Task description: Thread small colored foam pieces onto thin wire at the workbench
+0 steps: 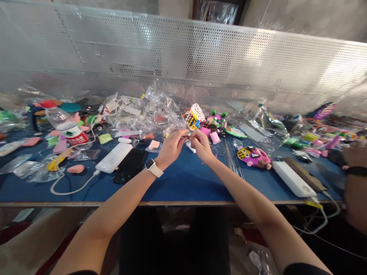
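Both my hands meet above the middle of the blue table (183, 183). My left hand (171, 147), with a white watch (154, 168) on its wrist, pinches something small with its fingertips. My right hand (200, 145) is closed in a pinch on the same small piece, which is too small to name. Just beyond my fingers lies a colourful small toy figure (192, 116) beside a heap of clear plastic bags (146, 112).
A white power bank (114, 157) with a cable and a black phone (129, 165) lie at left, near a plastic bottle (64, 124). A pink tiger-faced toy (252, 156) and another white power bank (292, 178) lie at right. Another person's arm (355, 172) is at the far right. A perforated metal screen (183, 61) backs the table.
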### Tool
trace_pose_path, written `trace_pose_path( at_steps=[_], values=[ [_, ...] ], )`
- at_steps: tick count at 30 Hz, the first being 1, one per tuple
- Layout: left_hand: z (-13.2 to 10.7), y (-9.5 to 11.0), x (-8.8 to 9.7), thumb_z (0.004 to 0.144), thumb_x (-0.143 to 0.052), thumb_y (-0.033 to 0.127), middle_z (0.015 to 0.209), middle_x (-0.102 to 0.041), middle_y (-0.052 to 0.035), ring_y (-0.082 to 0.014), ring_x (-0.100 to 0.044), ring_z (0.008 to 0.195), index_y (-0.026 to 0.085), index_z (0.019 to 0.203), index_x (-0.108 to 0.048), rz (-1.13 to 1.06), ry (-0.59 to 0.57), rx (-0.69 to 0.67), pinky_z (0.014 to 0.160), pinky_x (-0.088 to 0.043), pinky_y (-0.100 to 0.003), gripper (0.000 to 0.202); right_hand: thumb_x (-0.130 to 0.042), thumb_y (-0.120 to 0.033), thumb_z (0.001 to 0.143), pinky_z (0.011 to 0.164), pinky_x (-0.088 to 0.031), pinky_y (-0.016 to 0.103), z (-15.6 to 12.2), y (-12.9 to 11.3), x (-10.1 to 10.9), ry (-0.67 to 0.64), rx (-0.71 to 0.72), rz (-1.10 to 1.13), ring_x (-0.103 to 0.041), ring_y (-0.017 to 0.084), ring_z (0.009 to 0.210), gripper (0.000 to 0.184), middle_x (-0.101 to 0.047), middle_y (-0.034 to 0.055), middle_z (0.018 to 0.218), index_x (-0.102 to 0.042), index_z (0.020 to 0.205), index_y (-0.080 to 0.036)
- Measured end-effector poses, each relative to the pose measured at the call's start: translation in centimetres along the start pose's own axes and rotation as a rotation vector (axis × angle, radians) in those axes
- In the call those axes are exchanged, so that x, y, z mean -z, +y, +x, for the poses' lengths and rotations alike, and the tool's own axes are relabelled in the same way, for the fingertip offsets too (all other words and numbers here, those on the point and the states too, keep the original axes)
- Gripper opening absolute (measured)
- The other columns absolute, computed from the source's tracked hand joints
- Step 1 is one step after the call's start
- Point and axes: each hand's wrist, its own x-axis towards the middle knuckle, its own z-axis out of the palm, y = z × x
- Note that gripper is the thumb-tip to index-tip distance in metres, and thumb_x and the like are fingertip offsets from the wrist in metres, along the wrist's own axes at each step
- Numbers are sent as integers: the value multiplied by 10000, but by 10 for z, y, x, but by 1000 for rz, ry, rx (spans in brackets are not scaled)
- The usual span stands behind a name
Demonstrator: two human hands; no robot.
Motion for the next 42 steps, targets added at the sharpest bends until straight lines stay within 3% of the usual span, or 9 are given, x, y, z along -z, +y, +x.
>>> trace_pose_path(
  at_steps=[5,9,12,16,19,23,28,36,42],
  values=[
    [2,3,-4,1020,-623,207,975,-746,-38,-172,-738,893,218,1245,-553,-195,36,201,830,-584,-308,235,-561,-213,879,561,-301,283,1,-6,3,19,76,-135,-379,114,604,149,-428,-39,698,-490,749,-226],
    [3,2,-3,1036,-586,238,946,-731,-32,-158,-712,818,221,1227,-555,-304,-18,270,768,-562,-300,194,-562,-209,876,577,-311,287,1,-8,2,5,94,-152,-379,115,615,140,-444,-37,711,-499,751,-223],
    [3,1,1,1046,-556,236,977,-738,-47,-186,-708,890,217,1274,-530,-228,-66,225,824,-539,-342,230,-572,-229,884,563,-310,279,1,-5,2,6,68,-140,-383,113,607,143,-450,-39,699,-498,762,-227],
    [4,0,7,1042,-531,190,1064,-763,-59,-262,-632,1110,226,1302,-536,167,-126,78,985,-429,-450,262,-594,-295,917,505,-266,264,1,2,4,-9,-5,-38,-338,98,526,179,-385,-70,618,-484,786,-241],
    [3,2,7,1029,-512,152,1067,-766,-63,-278,-598,1083,219,1349,-529,350,-143,16,954,-400,-451,327,-606,-343,935,469,-243,259,1,7,4,-25,-53,14,-318,89,477,208,-364,-87,573,-480,800,-248],
    [2,3,6,1027,-516,147,1070,-749,-78,-280,-592,1009,215,1303,-583,429,-94,-55,883,-399,-436,292,-605,-352,935,471,-253,255,1,9,3,-38,-70,-8,-333,95,487,198,-383,-79,581,-502,803,-247],
    [1,-2,12,1045,-572,291,1015,-726,-72,-273,-586,996,250,1111,-684,430,-94,-116,890,-413,-441,136,-609,-328,908,503,-269,256,1,10,4,-8,-50,-73,-359,111,556,180,-410,-57,635,-511,786,-240],
    [-2,-8,15,1068,-547,351,970,-729,-56,-244,-592,996,223,930,-695,412,-152,-210,938,-416,-432,239,-622,-330,918,482,-234,258,-2,9,0,-14,-86,17,-329,92,482,206,-382,-86,575,-491,785,-242],
    [4,2,11,1080,-502,449,864,-702,-44,-209,-605,890,208,836,-650,119,-25,7,881,-453,-391,373,-638,-367,914,474,-221,258,-3,6,-1,-31,-65,36,-294,87,464,228,-368,-91,553,-506,779,-240]
  ],
)
